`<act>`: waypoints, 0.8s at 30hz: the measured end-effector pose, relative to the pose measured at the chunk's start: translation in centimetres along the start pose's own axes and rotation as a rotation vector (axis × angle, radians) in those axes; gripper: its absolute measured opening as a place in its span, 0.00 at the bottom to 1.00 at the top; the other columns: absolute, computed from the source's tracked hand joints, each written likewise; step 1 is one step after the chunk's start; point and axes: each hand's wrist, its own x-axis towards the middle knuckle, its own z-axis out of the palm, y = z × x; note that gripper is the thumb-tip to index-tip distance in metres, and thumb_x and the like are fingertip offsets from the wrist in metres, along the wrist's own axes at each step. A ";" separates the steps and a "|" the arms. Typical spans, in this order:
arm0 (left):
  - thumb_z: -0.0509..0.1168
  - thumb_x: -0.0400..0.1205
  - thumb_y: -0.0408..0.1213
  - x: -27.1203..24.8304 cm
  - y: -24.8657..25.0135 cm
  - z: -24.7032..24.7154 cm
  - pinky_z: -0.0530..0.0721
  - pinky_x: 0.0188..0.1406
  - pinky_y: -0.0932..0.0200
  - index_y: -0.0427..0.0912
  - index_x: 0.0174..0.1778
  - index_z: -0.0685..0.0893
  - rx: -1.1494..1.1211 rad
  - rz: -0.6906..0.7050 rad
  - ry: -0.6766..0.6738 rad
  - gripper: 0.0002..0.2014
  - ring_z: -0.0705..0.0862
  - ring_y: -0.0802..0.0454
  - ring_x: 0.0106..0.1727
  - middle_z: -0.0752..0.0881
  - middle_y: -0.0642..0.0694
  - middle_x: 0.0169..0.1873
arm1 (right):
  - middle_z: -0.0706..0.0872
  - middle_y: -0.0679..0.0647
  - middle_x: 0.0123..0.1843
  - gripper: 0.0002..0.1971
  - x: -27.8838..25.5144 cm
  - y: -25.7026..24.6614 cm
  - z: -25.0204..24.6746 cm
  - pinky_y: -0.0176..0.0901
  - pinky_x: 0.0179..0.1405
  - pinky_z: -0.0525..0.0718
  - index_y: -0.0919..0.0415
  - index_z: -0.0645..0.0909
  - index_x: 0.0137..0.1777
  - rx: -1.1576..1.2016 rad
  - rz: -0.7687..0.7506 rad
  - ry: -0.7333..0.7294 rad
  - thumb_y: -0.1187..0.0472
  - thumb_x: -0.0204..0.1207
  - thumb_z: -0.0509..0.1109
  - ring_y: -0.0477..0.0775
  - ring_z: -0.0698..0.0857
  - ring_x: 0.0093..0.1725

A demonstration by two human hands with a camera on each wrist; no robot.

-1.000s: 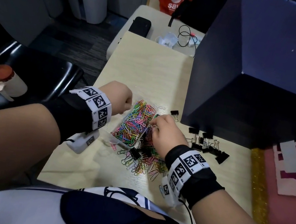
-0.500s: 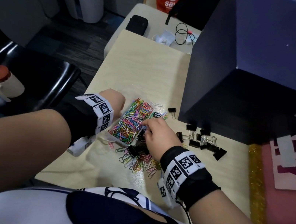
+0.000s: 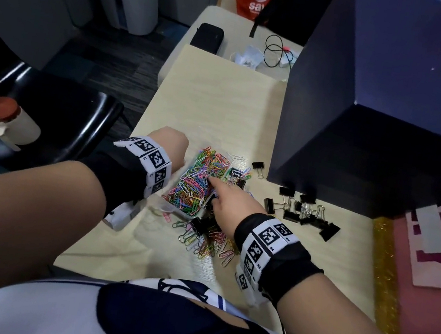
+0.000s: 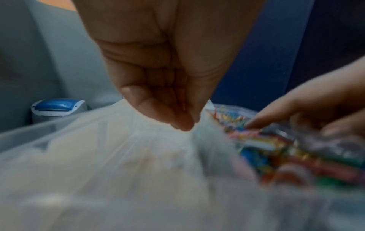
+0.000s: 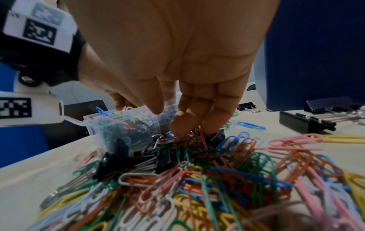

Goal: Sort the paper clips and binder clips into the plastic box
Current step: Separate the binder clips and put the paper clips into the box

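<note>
The right hand (image 3: 226, 205) reaches over the clear plastic box (image 3: 177, 210), index finger stretched onto the coloured paper clips (image 3: 201, 181) heaped inside it; its other fingers (image 5: 182, 123) curl down and pinch a few clips just beside the box. The left hand (image 3: 172, 146) sits against the box's far side, fingers bent, but whether it grips the box cannot be told. Loose paper clips (image 3: 207, 241) lie under the right wrist, and black binder clips (image 3: 301, 211) lie to that hand's right.
</note>
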 end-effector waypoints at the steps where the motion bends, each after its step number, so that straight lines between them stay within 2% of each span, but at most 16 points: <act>1: 0.64 0.82 0.40 0.0 0.0 -0.2 0.84 0.45 0.53 0.37 0.41 0.89 -0.045 0.024 0.035 0.13 0.86 0.43 0.41 0.89 0.41 0.36 | 0.75 0.60 0.75 0.27 0.1 0.0 -0.1 0.51 0.66 0.78 0.44 0.56 0.82 0.008 0.001 0.001 0.59 0.84 0.52 0.62 0.78 0.69; 4: 0.63 0.83 0.42 -1.1 0.5 -0.9 0.84 0.51 0.53 0.39 0.47 0.89 -0.213 0.112 0.096 0.12 0.87 0.44 0.47 0.90 0.41 0.41 | 0.78 0.58 0.72 0.25 0.0 -0.1 -0.3 0.50 0.63 0.80 0.44 0.61 0.80 0.060 0.002 0.049 0.61 0.83 0.53 0.61 0.80 0.67; 8: 0.70 0.78 0.46 -1.7 0.7 -0.5 0.76 0.40 0.58 0.43 0.41 0.86 -0.192 0.144 0.125 0.09 0.85 0.47 0.45 0.87 0.46 0.37 | 0.82 0.55 0.63 0.17 -0.6 0.5 -0.7 0.48 0.53 0.81 0.47 0.69 0.69 0.107 0.132 0.195 0.58 0.82 0.55 0.60 0.84 0.57; 11: 0.70 0.76 0.47 -1.7 0.5 0.3 0.78 0.40 0.56 0.41 0.43 0.83 -0.111 0.106 0.092 0.12 0.84 0.44 0.46 0.86 0.45 0.40 | 0.82 0.54 0.57 0.10 -1.2 1.9 -1.5 0.46 0.47 0.80 0.51 0.71 0.59 0.160 0.260 0.325 0.60 0.79 0.57 0.58 0.83 0.49; 14: 0.66 0.79 0.44 -1.5 0.4 1.0 0.84 0.46 0.52 0.38 0.46 0.86 -0.015 0.118 0.067 0.12 0.86 0.43 0.47 0.89 0.41 0.44 | 0.78 0.54 0.59 0.09 -1.9 3.9 -1.8 0.46 0.52 0.79 0.53 0.74 0.57 0.130 0.349 0.292 0.60 0.80 0.58 0.56 0.81 0.53; 16: 0.65 0.80 0.43 -1.4 0.4 1.1 0.84 0.47 0.51 0.38 0.46 0.87 -0.002 0.122 0.082 0.12 0.86 0.42 0.47 0.89 0.41 0.43 | 0.76 0.55 0.62 0.11 -2.3 5.1 -1.7 0.47 0.58 0.79 0.54 0.77 0.58 0.110 0.388 0.275 0.61 0.79 0.58 0.57 0.80 0.58; 19: 0.64 0.82 0.41 -1.1 0.5 1.1 0.82 0.46 0.52 0.38 0.48 0.86 -0.024 0.119 0.129 0.10 0.85 0.41 0.49 0.88 0.40 0.45 | 0.75 0.55 0.65 0.17 -2.7 6.3 -0.9 0.46 0.66 0.76 0.54 0.79 0.64 0.059 0.366 0.235 0.64 0.77 0.61 0.59 0.76 0.65; 22: 0.64 0.82 0.43 -0.9 0.7 0.7 0.81 0.46 0.53 0.39 0.51 0.85 -0.056 0.100 0.152 0.11 0.85 0.41 0.51 0.88 0.40 0.48 | 0.71 0.54 0.70 0.22 -3.3 7.1 -0.3 0.49 0.69 0.75 0.53 0.76 0.70 0.015 0.396 0.163 0.67 0.77 0.58 0.59 0.71 0.68; 24: 0.63 0.82 0.44 -1.0 1.0 0.5 0.81 0.49 0.52 0.38 0.55 0.83 -0.096 0.094 0.171 0.13 0.83 0.40 0.53 0.86 0.39 0.51 | 0.68 0.53 0.73 0.25 -3.9 7.5 -0.2 0.48 0.67 0.74 0.53 0.73 0.72 0.008 0.423 0.168 0.69 0.76 0.57 0.58 0.69 0.70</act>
